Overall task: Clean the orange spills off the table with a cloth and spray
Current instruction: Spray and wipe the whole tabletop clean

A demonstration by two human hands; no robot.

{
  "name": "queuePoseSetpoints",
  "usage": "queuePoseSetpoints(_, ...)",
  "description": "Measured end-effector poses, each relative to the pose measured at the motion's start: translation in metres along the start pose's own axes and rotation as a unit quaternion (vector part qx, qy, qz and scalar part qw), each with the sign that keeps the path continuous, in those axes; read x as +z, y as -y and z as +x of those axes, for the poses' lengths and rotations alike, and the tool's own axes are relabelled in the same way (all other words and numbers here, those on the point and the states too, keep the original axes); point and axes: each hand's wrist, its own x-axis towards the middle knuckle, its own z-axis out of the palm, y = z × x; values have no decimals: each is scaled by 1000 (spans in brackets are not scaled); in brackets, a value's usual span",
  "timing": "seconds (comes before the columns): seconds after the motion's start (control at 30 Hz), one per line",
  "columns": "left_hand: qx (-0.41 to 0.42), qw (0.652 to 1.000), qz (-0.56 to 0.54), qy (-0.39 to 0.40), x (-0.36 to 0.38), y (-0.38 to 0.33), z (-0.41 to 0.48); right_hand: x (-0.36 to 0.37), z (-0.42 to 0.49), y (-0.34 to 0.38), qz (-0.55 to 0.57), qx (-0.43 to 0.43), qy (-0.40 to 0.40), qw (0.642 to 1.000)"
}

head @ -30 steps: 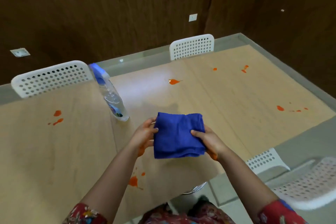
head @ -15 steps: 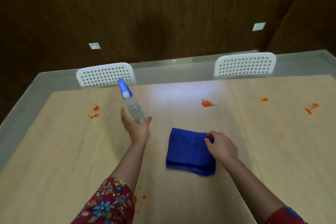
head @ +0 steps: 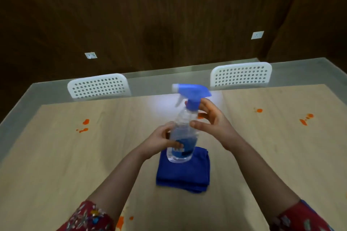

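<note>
A: Where's the bottle [head: 183, 131]?
B: Mid desk [head: 56, 155], upright, over the far edge of the cloth [head: 184, 174]. Resting on it or lifted, cannot tell
A: Hands?
B: Left hand [head: 159, 139] grips the lower body, fingers [head: 175, 144] wrapped across the label. Right hand [head: 214, 120] is by the neck, fingers spread and loose, closed on nothing. Touching or not, cannot tell
A: Cloth?
B: Folded square, flat, toward the middle of the near edge. No hand on it
A: Spills [head: 85, 122]?
B: All unwiped. A cluster toward the far left corner, two toward the far right, one at the near edge by the left sleeve [head: 90, 217]
A: Handling?
B: Bottle looks like thin clear plastic, so light, a bit squashy, smooth, maybe slick if wet. Best taken at the neck under the head [head: 191, 91], index on the trigger [head: 178, 101]. Nozzle points left. Cloth is soft and limp and would likely unfold if pinched by one corner, so a flat palm on top to wipe
A: Step?
B: Probably a hand-over of the bottle to the right hand for spraying. Nothing cleaned yet
</note>
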Motion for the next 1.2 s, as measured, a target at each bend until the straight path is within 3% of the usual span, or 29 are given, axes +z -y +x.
queuePoseSetpoints(0.13,-2,993,-10,119,47,-23,13,-33,-25,2,60,-38,-52,996)
queuePoseSetpoints(0.27,-40,980,-84,175,89,-19,28,-50,-60,-2,137,-67,-147,977)
queuePoseSetpoints(0.33,-60,980,-92,167,104,-14,37,-60,-76,-7,135,-59,-173,974)
queuePoseSetpoints(0.43,-90,989,71,98,127,-4,60,-90,-88,-9,85,-41,-260,961)
queuePoseSetpoints(0.57,-114,957,258,60,157,9,83,-137,-81,-31,-40,7,-373,927)
queuePoseSetpoints(0.77,-95,894,420,126,220,30,98,-207,-66,-55,-198,175,-299,917)
queuePoseSetpoints(0.87,-107,867,467,140,246,33,97,-231,-55,-62,-185,250,-270,911)
queuePoseSetpoints(1.03,-123,861,474,137,256,34,98,-248,-46,-66,-90,268,-312,907)
queuePoseSetpoints(1.2,-114,869,465,125,254,39,99,-277,-60,-71,-125,282,-339,889)
